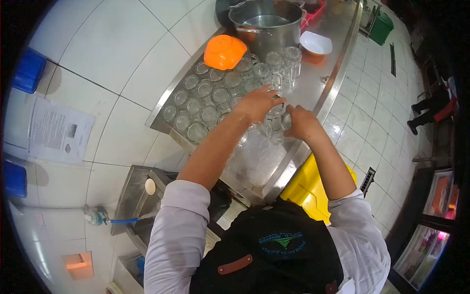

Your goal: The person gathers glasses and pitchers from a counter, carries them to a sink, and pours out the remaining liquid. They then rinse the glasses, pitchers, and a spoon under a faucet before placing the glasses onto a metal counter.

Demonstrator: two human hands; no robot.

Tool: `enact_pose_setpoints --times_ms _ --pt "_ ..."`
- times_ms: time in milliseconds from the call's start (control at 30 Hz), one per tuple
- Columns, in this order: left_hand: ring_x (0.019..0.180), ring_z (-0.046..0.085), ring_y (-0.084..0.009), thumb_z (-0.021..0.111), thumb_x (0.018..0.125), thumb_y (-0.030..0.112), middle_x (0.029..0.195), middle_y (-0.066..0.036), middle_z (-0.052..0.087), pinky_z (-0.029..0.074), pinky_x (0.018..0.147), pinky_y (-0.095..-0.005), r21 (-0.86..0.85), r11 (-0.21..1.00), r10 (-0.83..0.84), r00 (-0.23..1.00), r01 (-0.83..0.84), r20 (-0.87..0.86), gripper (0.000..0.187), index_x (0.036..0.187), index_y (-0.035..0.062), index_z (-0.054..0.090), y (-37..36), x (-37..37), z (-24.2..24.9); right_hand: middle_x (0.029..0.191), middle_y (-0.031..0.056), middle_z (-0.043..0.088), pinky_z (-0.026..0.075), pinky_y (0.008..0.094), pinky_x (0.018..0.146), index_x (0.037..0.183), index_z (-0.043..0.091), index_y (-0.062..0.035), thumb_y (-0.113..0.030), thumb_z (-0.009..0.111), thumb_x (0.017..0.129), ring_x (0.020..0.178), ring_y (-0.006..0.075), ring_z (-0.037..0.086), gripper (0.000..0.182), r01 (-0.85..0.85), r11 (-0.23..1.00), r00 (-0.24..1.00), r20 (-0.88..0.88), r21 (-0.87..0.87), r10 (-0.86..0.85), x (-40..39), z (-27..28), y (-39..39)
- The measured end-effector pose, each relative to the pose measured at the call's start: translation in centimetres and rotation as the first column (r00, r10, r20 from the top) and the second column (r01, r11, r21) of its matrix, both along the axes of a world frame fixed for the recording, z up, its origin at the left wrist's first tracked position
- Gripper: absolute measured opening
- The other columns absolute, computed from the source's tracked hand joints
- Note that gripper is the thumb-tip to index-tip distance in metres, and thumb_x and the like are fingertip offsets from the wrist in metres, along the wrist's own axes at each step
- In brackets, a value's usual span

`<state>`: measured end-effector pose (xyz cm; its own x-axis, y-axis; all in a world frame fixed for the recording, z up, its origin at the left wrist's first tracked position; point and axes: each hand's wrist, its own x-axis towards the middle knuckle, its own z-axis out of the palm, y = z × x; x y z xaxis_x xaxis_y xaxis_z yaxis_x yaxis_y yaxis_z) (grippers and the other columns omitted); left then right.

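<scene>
Many clear drinking glasses (209,114) stand close together, bottoms up, on a steel counter (259,166). My left hand (257,104) reaches over their right side, its thumb and fingers curved round a glass that it mostly hides. Close beside it, my right hand (302,123) has its fingers closed round another glass (286,121) near the front of the group. Behind my hands, a few glasses (292,61) rise higher than the others, apparently stacked. An orange bowl (224,52) rests upside down on the back glasses.
A large steel pot (267,34) and a white bowl (316,43) stand farther back on the counter. Below its front edge is a yellow container (313,191). At left are a sink (142,196) and a blue hose (124,220). Another person's legs (426,110) show far right.
</scene>
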<state>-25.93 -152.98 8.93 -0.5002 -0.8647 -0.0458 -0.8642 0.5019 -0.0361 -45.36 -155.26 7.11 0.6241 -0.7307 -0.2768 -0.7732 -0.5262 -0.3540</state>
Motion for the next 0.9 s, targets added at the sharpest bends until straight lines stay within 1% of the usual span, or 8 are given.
enact_pose_setpoints --times_ms 100,200,367,467,567,667,767,900 --pt "0.122 0.047 -0.0364 0.076 0.063 0.004 0.131 -0.014 0.048 0.042 0.102 -0.0421 0.23 0.97 0.091 0.994 -0.074 -0.063 0.078 0.134 0.0157 0.046 -1.3 -0.6 -0.7 0.129 0.0217 0.049 0.049 0.0449 0.091 0.127 0.05 -0.012 -0.01 0.074 0.064 0.11 0.0413 0.054 0.068 -0.034 0.991 0.996 0.078 -0.127 0.044 -1.5 -0.9 -1.3" --pt "0.109 0.055 -0.0367 0.078 0.064 0.012 0.118 -0.016 0.052 0.049 0.092 -0.0429 0.227 0.934 0.27 0.961 -0.276 0.06 0.068 0.127 0.0111 0.049 -0.3 -2.3 0.2 0.133 0.0189 0.045 0.046 0.0462 0.095 0.124 0.052 -0.0152 -0.004 0.072 0.063 0.115 0.0435 0.048 0.065 -0.079 0.964 0.969 0.207 -0.254 0.134 -2.2 -4.0 -2.9" --pt "0.092 0.062 -0.0375 0.078 0.065 0.022 0.108 -0.019 0.054 0.054 0.078 -0.0445 0.164 0.846 0.516 0.856 -0.507 -0.018 0.064 0.118 0.0012 0.048 4.9 -5.5 -0.8 0.13 0.0178 0.044 0.039 0.0462 0.103 0.126 0.049 -0.0137 -0.003 0.074 0.062 0.12 0.0447 0.041 0.07 -0.084 0.96 0.868 0.453 -0.266 0.201 -2.3 -4.4 -4.1" --pt "0.092 0.061 -0.0386 0.076 0.069 0.028 0.104 -0.021 0.054 0.053 0.077 -0.0453 0.184 0.772 0.634 0.758 -0.608 -0.154 0.066 0.118 -0.0014 0.045 8.9 -7.4 -1.4 0.131 0.0186 0.044 0.041 0.043 0.103 0.13 0.045 -0.014 -0.007 0.08 0.06 0.123 0.0393 0.042 0.078 -0.006 0.97 0.794 0.589 -0.243 0.152 -2.0 -5.1 -4.5" --pt "0.093 0.06 -0.04 0.075 0.072 0.032 0.103 -0.023 0.054 0.051 0.078 -0.0462 0.136 0.752 0.652 0.7 -0.644 -0.292 0.067 0.121 -0.0015 0.044 9.9 -7.6 -2.1 0.125 0.0191 0.047 0.047 0.0422 0.095 0.131 0.046 -0.0158 -0.01 0.083 0.058 0.113 0.0389 0.052 0.082 0.061 0.962 0.818 0.566 -0.265 0.104 -2.0 -5.7 -5.6" --pt "0.093 0.06 -0.0411 0.074 0.074 0.036 0.105 -0.025 0.053 0.051 0.077 -0.0466 0.0 0.75 0.615 0.698 -0.661 -0.367 0.069 0.123 -0.0017 0.043 9.1 -8.0 -4.3 0.122 0.0179 0.048 0.05 0.0422 0.089 0.134 0.044 -0.02 -0.011 0.085 0.056 0.106 0.0388 0.057 0.089 0.069 0.986 0.991 0.128 -0.152 -0.049 -3.1 -1.6 -6.2" --pt "0.079 0.063 -0.0372 0.075 0.074 0.039 0.103 -0.023 0.052 0.053 0.065 -0.0419 -0.071 0.739 0.61 0.71 -0.67 -0.353 0.073 0.124 -0.0022 0.042 8.4 -8.2 -4.6 0.12 0.017 0.049 0.051 0.0431 0.088 0.137 0.04 -0.0245 -0.008 0.084 0.056 0.102 0.0393 0.058 0.093 0.008 0.988 0.986 0.168 -0.155 0.019 -3.9 -3.3 -8.1" --pt "0.074 0.065 -0.0366 0.074 0.075 0.04 0.103 -0.024 0.05 0.054 0.061 -0.0406 -0.049 0.692 0.672 0.667 -0.721 -0.321 0.073 0.125 -0.0026 0.04 8.1 -8.6 -4.2 0.119 0.0172 0.049 0.05 0.0438 0.088 0.141 0.034 -0.0192 -0.006 0.083 0.057 0.103 0.0391 0.057 0.098 -0.089 0.979 0.959 0.249 -0.182 0.133 -4.1 -4.1 -8.0"
